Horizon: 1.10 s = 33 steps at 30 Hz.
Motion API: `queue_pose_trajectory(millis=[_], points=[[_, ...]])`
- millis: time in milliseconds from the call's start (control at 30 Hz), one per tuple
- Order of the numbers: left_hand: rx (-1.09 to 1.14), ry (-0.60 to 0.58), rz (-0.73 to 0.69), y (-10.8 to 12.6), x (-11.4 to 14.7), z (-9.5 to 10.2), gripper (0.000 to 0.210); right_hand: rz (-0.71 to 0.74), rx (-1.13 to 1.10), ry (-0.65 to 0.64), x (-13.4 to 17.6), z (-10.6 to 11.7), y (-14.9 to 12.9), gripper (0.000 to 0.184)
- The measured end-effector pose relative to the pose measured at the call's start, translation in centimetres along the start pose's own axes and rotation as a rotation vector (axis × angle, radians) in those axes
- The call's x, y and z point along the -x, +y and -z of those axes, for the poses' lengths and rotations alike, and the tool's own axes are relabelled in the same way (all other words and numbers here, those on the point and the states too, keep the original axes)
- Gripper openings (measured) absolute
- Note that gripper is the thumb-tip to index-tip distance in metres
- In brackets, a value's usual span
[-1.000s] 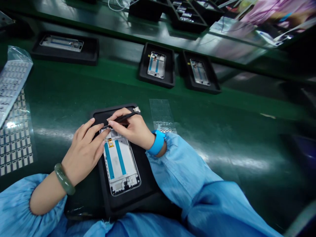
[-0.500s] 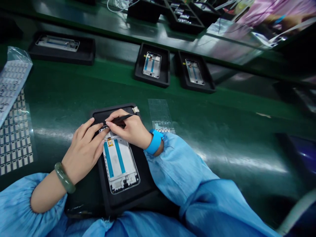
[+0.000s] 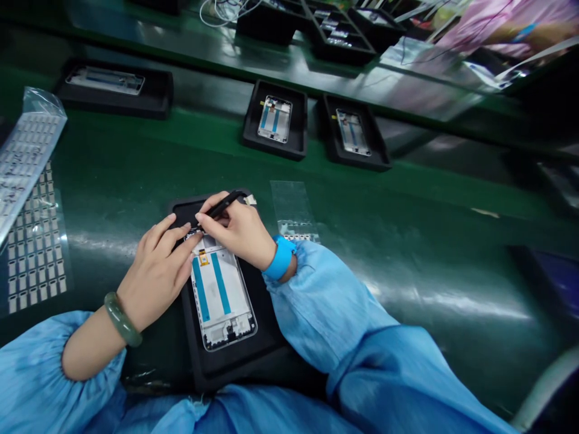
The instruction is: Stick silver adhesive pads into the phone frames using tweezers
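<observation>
A phone frame (image 3: 224, 301) with a white inner face, two blue strips and a small orange flex piece lies in a black tray (image 3: 266, 337) before me. My left hand (image 3: 158, 259) is open, its fingers stretched out and the fingertips resting at the frame's top edge. In my right hand (image 3: 237, 229) a slim black pen-like tool (image 3: 225, 205) is pinched between thumb and fingers, slanting over the same top end. The fingers hide the tool's tip and part of that end.
Behind, black trays (image 3: 298, 138) hold more phone frames (image 3: 275, 119). At left, a plastic bag (image 3: 34, 135) overlaps a sheet of small pale parts (image 3: 38, 253). A clear film strip (image 3: 289, 205) lies beyond my right wrist. A person's pink sleeve (image 3: 479, 27) shows at top right.
The black tool has tilted more upright as my right hand turned slightly. My left hand stays at the frame's top edge. The view has shifted a little.
</observation>
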State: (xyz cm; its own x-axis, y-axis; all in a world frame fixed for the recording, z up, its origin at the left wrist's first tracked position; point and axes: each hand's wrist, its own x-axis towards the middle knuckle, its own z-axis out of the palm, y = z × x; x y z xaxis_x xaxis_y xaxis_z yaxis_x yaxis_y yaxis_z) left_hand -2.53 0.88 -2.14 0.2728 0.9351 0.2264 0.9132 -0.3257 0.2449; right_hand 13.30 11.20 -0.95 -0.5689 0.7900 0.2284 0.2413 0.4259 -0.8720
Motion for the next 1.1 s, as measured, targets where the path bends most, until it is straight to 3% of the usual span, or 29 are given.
queue_pose_trajectory(millis=[533,767,1000,1100], points=[[-0.012,0.000,-0.015,0.08,0.07,0.05,0.036,0.126,0.160,0.040,0.24,0.33,-0.03,0.002],[-0.011,0.009,-0.007,0.14,-0.02,0.11,0.032,0.299,0.389,-0.022,0.36,-0.40,-0.17,0.007],[-0.005,-0.007,0.000,0.14,0.00,0.08,0.035,0.067,0.096,0.061,-0.06,0.41,0.13,0.004],[-0.003,0.002,-0.001,0.15,0.03,0.08,0.036,0.100,0.108,0.046,-0.01,0.22,0.11,0.006]])
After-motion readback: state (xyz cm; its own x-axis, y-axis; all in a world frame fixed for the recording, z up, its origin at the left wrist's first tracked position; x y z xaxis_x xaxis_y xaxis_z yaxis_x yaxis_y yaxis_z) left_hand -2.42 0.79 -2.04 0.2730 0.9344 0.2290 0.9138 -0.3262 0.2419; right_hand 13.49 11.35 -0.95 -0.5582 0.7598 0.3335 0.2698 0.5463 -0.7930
